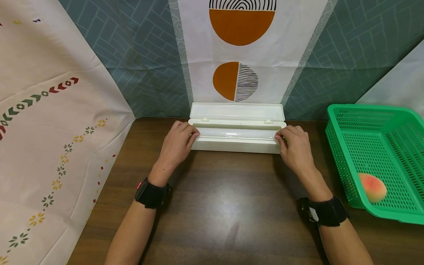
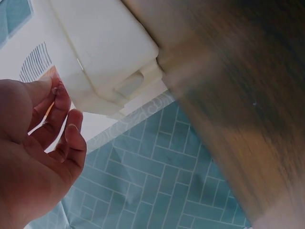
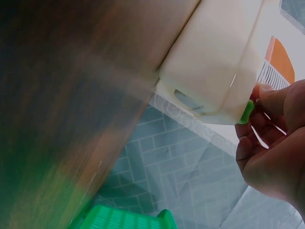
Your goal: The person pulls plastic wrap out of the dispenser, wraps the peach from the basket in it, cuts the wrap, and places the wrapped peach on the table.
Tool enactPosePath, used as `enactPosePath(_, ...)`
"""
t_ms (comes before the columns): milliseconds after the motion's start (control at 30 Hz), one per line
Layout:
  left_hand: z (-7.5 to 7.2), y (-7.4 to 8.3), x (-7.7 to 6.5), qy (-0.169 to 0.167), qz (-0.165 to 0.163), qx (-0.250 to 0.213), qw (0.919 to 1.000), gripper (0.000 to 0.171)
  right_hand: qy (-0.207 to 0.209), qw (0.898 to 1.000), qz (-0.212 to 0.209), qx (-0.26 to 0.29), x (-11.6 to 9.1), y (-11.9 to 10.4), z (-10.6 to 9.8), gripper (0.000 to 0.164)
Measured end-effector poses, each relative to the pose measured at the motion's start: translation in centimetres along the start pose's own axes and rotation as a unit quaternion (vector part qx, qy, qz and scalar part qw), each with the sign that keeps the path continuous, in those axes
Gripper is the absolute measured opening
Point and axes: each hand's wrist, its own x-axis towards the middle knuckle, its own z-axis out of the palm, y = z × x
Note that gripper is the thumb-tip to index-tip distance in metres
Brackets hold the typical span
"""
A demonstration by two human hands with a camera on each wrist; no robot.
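Observation:
A white plastic wrap dispenser stands at the back of the table, its hinged lid tipped back against the wall cloth. Inside lies a roll of clear, shiny plastic wrap. At the dispenser's left end my left hand pinches the film's edge between thumb and fingers; the film itself is hardly visible there. My right hand pinches it likewise at the right end. In the right wrist view a small green piece sits on the dispenser's corner, beside my fingertips.
A green plastic basket stands on the right, with a peach in it. Brown wooden table spreads before the dispenser. A patterned white cloth hangs on the left; a teal patterned cloth covers the back.

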Motion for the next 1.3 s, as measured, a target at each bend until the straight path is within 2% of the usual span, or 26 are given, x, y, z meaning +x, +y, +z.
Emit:
enactPosePath(400,-0.6,0.3,0.2,0.001,0.006,-0.001,1.0000,0.009,0.021,0.999,-0.018,0.028,0.1,0.0,-0.2,0.006)
enactPosePath(1300,-1.0,0.2,0.1,0.021,0.021,-0.003,0.9996,0.010,0.032,0.999,-0.002,0.025,0.1,-0.4,-0.7,0.007)
